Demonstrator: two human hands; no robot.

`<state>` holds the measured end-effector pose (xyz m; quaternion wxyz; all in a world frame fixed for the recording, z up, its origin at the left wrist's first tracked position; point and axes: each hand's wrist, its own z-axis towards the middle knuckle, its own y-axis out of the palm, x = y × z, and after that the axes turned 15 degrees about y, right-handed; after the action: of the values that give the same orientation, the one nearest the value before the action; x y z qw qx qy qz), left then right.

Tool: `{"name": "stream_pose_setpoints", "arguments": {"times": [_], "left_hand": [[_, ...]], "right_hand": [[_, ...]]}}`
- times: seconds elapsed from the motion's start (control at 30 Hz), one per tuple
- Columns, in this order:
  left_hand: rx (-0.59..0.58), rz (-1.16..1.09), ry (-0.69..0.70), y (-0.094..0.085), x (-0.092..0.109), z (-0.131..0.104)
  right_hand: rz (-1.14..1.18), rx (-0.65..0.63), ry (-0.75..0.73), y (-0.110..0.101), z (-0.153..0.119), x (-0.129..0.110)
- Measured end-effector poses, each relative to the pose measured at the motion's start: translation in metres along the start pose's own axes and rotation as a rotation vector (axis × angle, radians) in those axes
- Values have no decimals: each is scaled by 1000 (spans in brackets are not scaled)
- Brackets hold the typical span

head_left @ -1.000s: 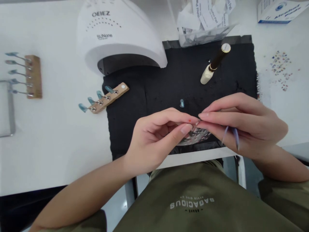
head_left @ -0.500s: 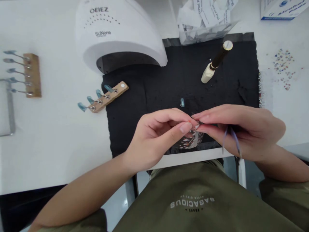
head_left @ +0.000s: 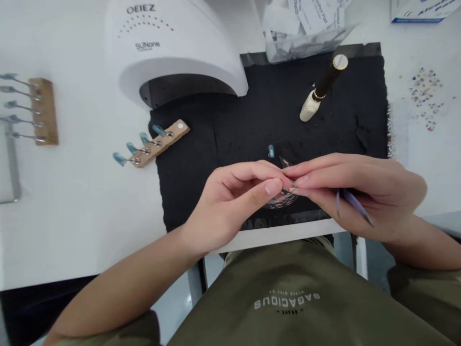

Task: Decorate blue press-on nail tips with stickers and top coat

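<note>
My left hand (head_left: 236, 204) is closed, with thumb and index finger pinching a clear, curled sticker sheet (head_left: 283, 199) printed with red, white and dark specks. Fingertips of my right hand (head_left: 363, 192) meet the left ones at the sheet's edge, also in a pinch. Purple tweezers (head_left: 355, 204) are tucked in the right palm, their two pointed tips sticking out towards me. The exact pinch point is mostly hidden by the fingers. Just beyond the hands a small blue nail tip (head_left: 271, 151) lies on the black cloth (head_left: 245, 129).
A white nail lamp (head_left: 180, 53) stands at the back left. Two wooden stands (head_left: 162, 143) (head_left: 46, 113) carry blue nail tips. A brown-and-cream bottle (head_left: 320, 91), a clear bin (head_left: 306, 48) of alcohol pads, a box (head_left: 421, 10) and scattered rhinestones (head_left: 427, 93) are behind and right.
The sticker sheet has tilted, so less of its face shows below the fingers and a corner sticks up beyond them. The tweezers have turned slightly in my right palm.
</note>
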<state>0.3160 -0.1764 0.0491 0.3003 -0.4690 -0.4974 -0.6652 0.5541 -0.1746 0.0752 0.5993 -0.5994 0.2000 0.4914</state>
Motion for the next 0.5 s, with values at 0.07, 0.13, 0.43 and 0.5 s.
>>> {"name": "stream_pose_setpoints", "arguments": {"times": [0.07,0.13,0.43,0.5], "left_hand": [[-2,8,9,0,0,0],[-10,14,21,0,1,0],[8,20,84,3,1,0],[8,42,94,4,1,0]], "right_hand": [[-6,0,9,-1,-1,-1],[-7,7,13,-2,-1,-2],[19,50,69,3,-4,-3],[25,74,106,4,-6,-3]]}}
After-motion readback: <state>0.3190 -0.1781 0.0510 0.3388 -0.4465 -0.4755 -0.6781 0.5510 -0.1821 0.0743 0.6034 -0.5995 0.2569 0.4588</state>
